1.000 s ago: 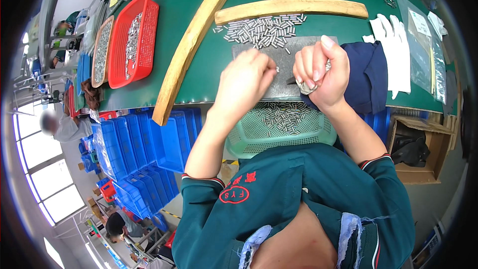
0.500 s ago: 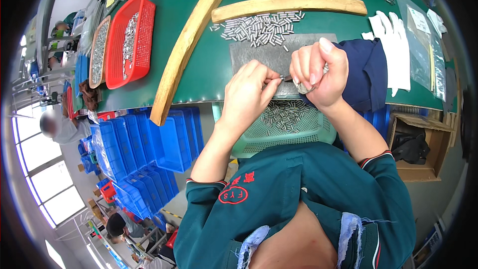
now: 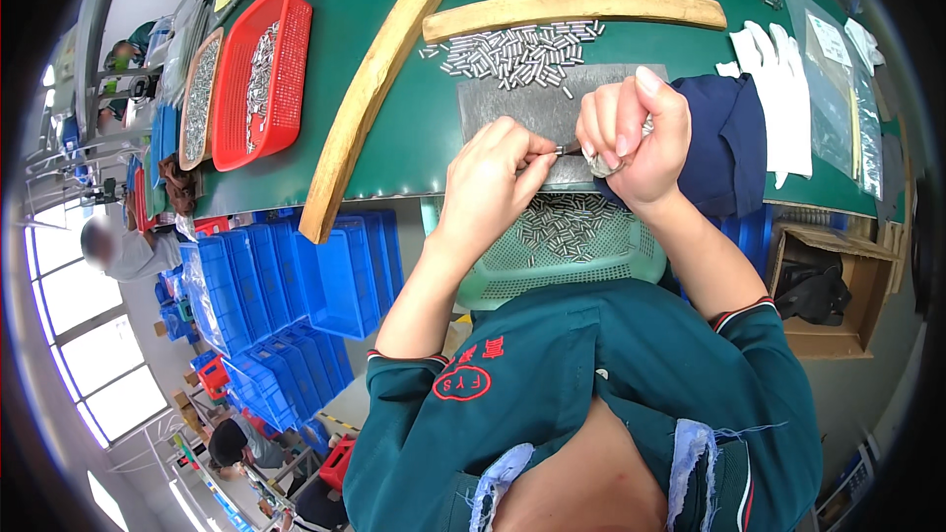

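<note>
Left hand (image 3: 496,177) has neared the tool (image 3: 599,166) gripped by the right hand (image 3: 639,141), pinching a metal pin (image 3: 560,150) (long axis seemingly rightward).

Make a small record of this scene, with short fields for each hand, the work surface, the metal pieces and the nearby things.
Left hand: pinches a small metal piece
Right hand: closed around a pale-wrapped thing; dark tip points toward the piece, contact unclear
Surface: grey plate on green table
Metal pieces: loose pile beside shorter wooden bar; more in red basket and pale green basket
Right side: navy cloth, white gloves
</note>
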`<state>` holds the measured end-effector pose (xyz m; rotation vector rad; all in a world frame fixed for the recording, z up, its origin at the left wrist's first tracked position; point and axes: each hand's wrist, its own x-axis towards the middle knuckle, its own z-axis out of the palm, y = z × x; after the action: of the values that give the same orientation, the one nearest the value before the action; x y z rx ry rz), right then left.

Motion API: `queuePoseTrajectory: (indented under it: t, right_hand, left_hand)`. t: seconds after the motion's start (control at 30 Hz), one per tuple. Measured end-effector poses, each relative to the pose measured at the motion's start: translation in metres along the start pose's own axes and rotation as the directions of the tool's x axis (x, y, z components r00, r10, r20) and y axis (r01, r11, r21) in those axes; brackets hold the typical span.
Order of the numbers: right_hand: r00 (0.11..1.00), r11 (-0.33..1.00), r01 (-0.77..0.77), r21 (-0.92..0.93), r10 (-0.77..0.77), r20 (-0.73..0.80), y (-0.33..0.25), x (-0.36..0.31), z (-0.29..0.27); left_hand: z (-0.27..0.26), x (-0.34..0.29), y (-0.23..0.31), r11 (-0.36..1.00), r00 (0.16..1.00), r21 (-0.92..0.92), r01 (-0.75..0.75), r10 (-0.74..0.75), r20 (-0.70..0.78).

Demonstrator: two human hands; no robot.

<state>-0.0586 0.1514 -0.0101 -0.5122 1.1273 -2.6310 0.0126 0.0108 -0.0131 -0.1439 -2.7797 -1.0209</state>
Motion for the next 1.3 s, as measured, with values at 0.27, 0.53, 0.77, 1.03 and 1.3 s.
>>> queuePoseTrajectory:
  t: [0.27, 0.53, 0.77, 1.03, 1.3]
  right_hand:
    - [0.999, 0.999, 0.019, -0.042, -0.017, 0.031, 0.001, -0.002, 0.002]
    - [0.994, 0.985, 0.062, -0.159, -0.047, 0.095, 0.000, 0.004, 0.007]
    - [0.994, 0.996, 0.037, 0.085, -0.028, -0.108, 0.000, 0.005, 0.002]
    - [0.997, 0.992, -0.015, 0.126, 0.025, -0.074, -0.001, 0.005, 0.000]
    - [0.999, 0.991, -0.047, 0.128, 0.043, 0.033, -0.002, 0.003, 0.000]
  left_hand:
    - [0.000, 0.003, -0.002, 0.999, 1.000, -0.015, -0.028, 0.028, -0.004]
    - [-0.005, 0.007, 0.001, 0.984, 0.990, 0.105, -0.144, 0.144, 0.007]
    - [-0.006, 0.006, 0.013, 0.994, 0.997, 0.108, -0.016, 0.009, 0.072]
    - [-0.007, 0.000, 0.009, 0.998, 0.997, -0.050, -0.028, 0.032, 0.068]
    - [-0.002, -0.001, 0.009, 0.996, 0.995, 0.009, 0.089, -0.090, 0.042]
